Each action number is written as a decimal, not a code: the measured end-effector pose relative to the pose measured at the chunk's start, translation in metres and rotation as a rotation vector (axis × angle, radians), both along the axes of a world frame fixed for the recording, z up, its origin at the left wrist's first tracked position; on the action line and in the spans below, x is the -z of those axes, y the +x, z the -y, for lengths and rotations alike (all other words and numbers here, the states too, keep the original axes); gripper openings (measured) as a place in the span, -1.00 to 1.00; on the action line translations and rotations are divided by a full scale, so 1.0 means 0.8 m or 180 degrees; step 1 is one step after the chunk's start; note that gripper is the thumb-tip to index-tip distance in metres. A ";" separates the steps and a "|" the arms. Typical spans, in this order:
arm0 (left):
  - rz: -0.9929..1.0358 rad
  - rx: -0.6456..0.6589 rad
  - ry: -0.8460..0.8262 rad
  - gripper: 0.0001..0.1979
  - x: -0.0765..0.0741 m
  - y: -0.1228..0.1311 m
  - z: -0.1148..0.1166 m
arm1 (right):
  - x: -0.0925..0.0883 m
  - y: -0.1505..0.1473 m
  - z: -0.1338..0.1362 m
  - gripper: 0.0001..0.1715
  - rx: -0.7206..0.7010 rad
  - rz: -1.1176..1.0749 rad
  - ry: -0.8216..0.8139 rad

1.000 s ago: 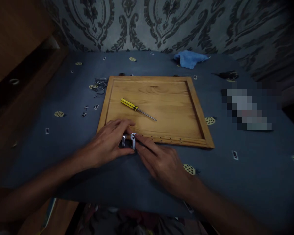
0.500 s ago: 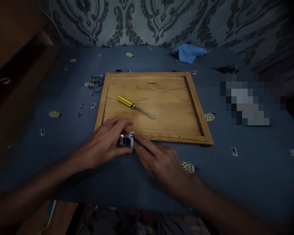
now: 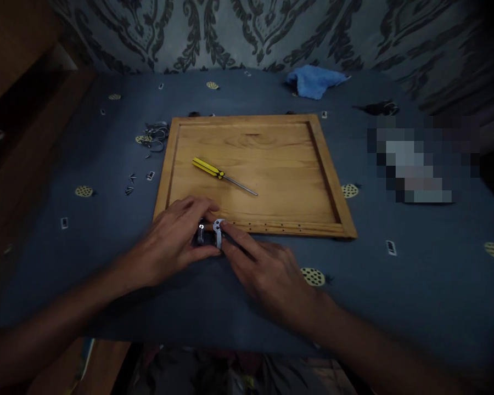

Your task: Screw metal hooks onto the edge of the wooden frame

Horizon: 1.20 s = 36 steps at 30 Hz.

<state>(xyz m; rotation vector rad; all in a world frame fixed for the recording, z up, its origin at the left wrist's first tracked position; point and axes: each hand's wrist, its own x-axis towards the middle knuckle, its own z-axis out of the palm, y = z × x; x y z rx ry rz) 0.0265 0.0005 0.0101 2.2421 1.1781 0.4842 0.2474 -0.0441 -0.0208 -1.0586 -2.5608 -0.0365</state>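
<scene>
A framed wooden board [image 3: 247,170] lies on the blue cloth, with a row of small holes along its near edge. At the left of that edge, my right hand [image 3: 267,269] pinches a silver metal hook [image 3: 218,233] that has two holes in its plate. My left hand [image 3: 170,238] curves around from the other side, its thumb at the lower end of the same hook and its forefinger over the board. Between them a second metal hook [image 3: 201,233] sits at the edge with a bright cross-head screw in it. A yellow-handled screwdriver [image 3: 209,168] rests on the board.
Several loose hooks [image 3: 156,136] and small screws [image 3: 130,184] lie on the cloth left of the board. Toward the back are a blue rag [image 3: 316,81] and a dark object [image 3: 379,107]. A blurred-out item [image 3: 411,164] is at the right.
The whole view has shifted slightly, so the board and the things around it appear a little higher and further left. Both hands keep nearly the same hold at the hook.
</scene>
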 end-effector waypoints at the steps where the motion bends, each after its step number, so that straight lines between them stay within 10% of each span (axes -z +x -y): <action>1: -0.0008 0.0016 0.0008 -0.47 0.000 0.000 0.000 | 0.000 0.000 0.000 -0.66 -0.0009 -0.0021 0.0017; 36: -0.0246 -0.0067 0.0223 -0.54 -0.003 0.006 0.005 | 0.000 -0.001 -0.001 -0.69 0.0055 -0.0057 -0.0104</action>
